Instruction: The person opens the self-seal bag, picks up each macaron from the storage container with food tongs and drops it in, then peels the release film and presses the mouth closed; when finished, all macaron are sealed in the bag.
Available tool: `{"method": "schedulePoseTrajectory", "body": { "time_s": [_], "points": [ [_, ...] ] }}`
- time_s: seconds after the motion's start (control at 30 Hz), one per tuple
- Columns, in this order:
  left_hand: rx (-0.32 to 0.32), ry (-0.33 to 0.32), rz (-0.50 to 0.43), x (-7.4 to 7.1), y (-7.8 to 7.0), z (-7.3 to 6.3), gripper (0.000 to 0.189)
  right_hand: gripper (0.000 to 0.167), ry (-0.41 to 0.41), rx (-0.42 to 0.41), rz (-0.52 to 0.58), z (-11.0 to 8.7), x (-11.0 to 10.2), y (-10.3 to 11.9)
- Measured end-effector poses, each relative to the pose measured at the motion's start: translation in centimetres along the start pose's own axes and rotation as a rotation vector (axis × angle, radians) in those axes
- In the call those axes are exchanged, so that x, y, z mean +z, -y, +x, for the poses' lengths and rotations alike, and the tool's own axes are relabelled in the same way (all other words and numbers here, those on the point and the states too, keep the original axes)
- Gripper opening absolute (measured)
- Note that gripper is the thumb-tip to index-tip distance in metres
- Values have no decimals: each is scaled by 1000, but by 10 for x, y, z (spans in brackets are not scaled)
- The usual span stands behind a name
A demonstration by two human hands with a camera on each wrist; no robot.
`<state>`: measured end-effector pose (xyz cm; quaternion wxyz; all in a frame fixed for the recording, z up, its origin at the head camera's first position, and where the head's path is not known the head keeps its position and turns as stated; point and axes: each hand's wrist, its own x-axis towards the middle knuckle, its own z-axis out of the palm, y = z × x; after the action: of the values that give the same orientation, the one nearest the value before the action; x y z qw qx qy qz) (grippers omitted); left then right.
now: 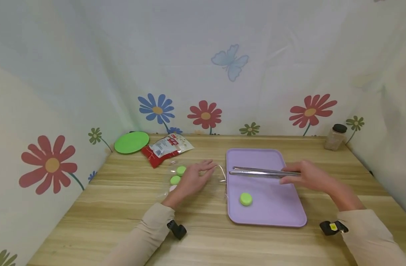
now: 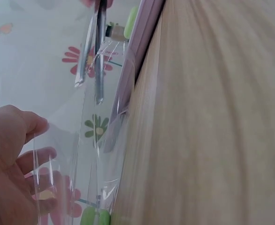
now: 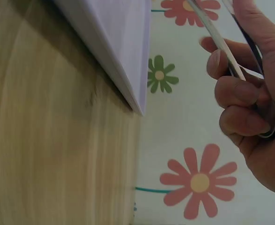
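My right hand (image 1: 306, 175) grips long metal tongs (image 1: 259, 171), which lie level over the light purple tray (image 1: 256, 157) with their tips parted and nothing between them. In the right wrist view, its fingers (image 3: 240, 93) curl round the tong arms. One green macaron (image 1: 246, 199) sits on the tray's near left part. Left of the tray, my left hand (image 1: 193, 179) reaches over a clear plastic package (image 2: 88, 154); its fingers are spread and relaxed against the plastic. Green macarons (image 1: 175, 180) and a pale one (image 1: 172, 188) show in the package, partly hidden by the hand.
A red and white snack bag (image 1: 167, 147) lies behind the package, with a green plate (image 1: 132, 142) at the far left. A jar with a black lid (image 1: 335, 137) stands at the back right. Flower-printed cloth (image 1: 256, 85) encloses the wooden table (image 1: 203, 236).
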<state>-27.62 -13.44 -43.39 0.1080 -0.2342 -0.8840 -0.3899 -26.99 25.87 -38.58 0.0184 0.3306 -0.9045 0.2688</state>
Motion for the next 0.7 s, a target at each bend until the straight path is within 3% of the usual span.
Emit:
{"method": "schedulePoseTrajectory", "body": {
  "time_s": [0.1,0.37,0.6,0.7],
  "points": [
    [8,-4,-11,0,1,0,30,32,-9,-3,0,-9,-5,-5],
    [12,-16,-11,1,4,1,28,26,-170,9,-128,-21,-14,-13],
    [24,-11,-18,1,5,1,28,14,-147,-36,-157,-21,-18,-11],
    [5,-14,-15,-1,6,-1,29,12,-97,-74,-146,-20,-19,-11]
  ]
}}
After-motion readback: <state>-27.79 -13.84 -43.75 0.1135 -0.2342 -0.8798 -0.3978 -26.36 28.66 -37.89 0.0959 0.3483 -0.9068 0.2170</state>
